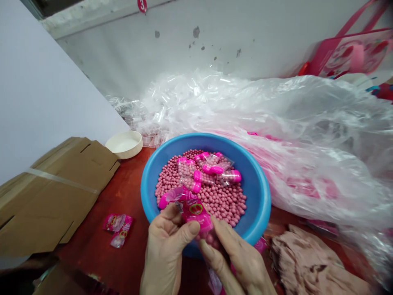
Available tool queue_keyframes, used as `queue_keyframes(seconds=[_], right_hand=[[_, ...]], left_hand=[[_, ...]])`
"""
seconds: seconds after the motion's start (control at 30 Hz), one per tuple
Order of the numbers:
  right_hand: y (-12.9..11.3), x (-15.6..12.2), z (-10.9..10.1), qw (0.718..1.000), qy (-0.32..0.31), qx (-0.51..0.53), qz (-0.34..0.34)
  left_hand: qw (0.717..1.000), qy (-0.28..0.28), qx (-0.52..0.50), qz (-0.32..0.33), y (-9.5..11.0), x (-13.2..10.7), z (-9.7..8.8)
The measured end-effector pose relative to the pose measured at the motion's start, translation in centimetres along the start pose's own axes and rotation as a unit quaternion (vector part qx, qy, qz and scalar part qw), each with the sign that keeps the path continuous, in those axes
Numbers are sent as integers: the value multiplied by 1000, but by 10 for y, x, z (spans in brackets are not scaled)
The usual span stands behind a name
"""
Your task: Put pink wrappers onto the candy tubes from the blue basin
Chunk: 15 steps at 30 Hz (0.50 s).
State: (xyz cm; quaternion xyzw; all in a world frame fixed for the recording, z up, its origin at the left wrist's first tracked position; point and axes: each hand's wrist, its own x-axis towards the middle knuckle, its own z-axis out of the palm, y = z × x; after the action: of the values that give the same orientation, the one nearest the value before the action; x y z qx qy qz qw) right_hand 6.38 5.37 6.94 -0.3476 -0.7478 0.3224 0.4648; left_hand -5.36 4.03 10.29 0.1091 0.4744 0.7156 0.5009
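- Pink sachet (194,211) is sitting slantwise, long axis running upper left to lower right, between both grips, over a blue basin (264,200) of pink beads (215,200)
- Left grip (164,250) and right grip (242,262) are both pinching it, clamped together

The left hand (164,254) and right hand (239,262) run off the bottom edge and hide part of the pink sachet (196,215); the right edge cuts off the pink tote bag (353,49).

A red round tag (142,5) on the wall (129,53) shows a 3 — the pink packet's (195,213) print can't be read.
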Motion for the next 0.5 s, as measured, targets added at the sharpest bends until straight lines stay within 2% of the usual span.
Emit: queue_keyframes(seconds=[0.07, 0.17, 0.33, 0.5], right_hand=[[-1, 2, 1, 999, 9, 28, 17], [-3, 6, -3, 995, -15, 92, 40], [-2, 8, -4, 985, -53, 144, 75], [-1, 6, 1, 987, -49, 138, 66]], left_hand=[[1000, 10, -17, -18, 0, -1, -2], [998, 15, -41, -45, -2, -2, -5], [993, -63, -56, -83, -7, -1, -4], [999, -17, -10, -42, -10, -4, 2]])
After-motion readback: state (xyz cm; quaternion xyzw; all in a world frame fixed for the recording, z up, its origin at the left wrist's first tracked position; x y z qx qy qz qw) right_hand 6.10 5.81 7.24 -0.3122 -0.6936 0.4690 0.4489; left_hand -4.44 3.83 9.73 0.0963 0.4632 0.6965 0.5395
